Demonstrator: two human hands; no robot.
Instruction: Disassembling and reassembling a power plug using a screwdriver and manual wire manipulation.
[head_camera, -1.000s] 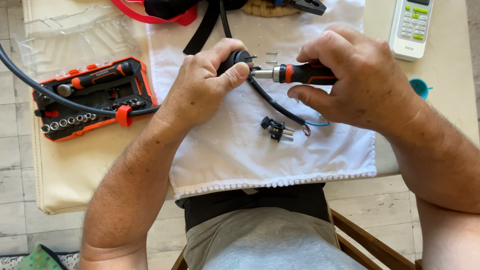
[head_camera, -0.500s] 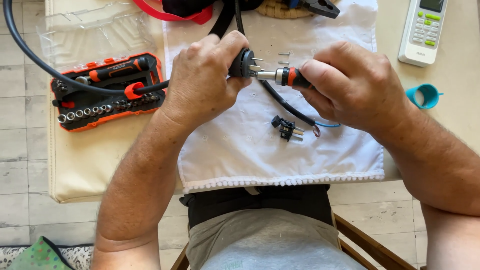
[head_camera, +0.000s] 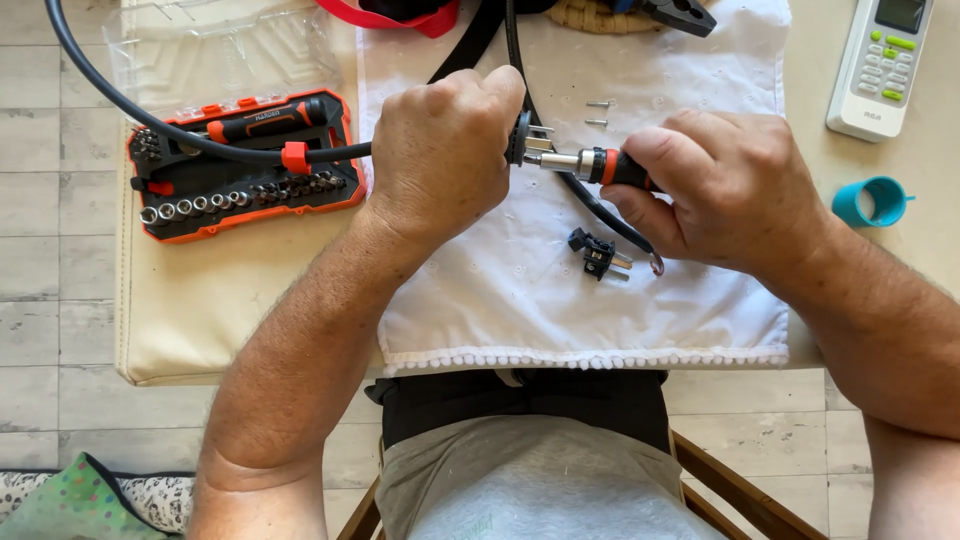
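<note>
White embroidered cloth (head_camera: 520, 300) with bobble-fringed hem. Orange-and-black plastic bit case (head_camera: 240, 165) (silver sockets in rows). Black rubber cable (head_camera: 120, 110) with orange clip. Black-and-orange-handled screwdriver (head_camera: 600, 165), silver shaft. Turquoise plastic ring (head_camera: 872, 202). White remote control (head_camera: 880, 65), green buttons.

I see an orange bit case (head_camera: 245, 165) at nine o'clock, a white remote (head_camera: 880, 65) at two, a teal ring (head_camera: 870, 201) at three, two loose screws (head_camera: 597, 112) near twelve.

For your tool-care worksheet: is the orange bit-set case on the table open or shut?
Open. The orange case lies flat with its rows of sockets and bits exposed, a screwdriver handle in its upper slot, and a black cable across it.
</note>
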